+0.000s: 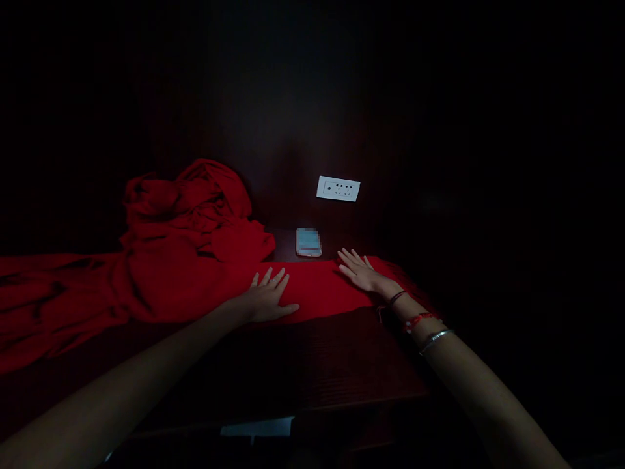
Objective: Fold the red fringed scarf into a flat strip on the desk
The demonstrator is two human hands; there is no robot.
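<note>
A long piece of red cloth lies across the dark tabletop, flat in the middle and bunched into a heap at the left. My left hand rests palm down on the flat part, fingers spread, with a ring on one finger. Further right, my right hand is also spread out palm down, near the cloth's far edge. Bracelets circle my right wrist and forearm. Neither hand grips the cloth. Its right end fades into shadow.
Behind the cloth lies a small pale blue object, blurred out. A white power socket sits on the dark wall. The wooden table has its front edge near me, and a pale flat shape shows below it. The surroundings are very dark.
</note>
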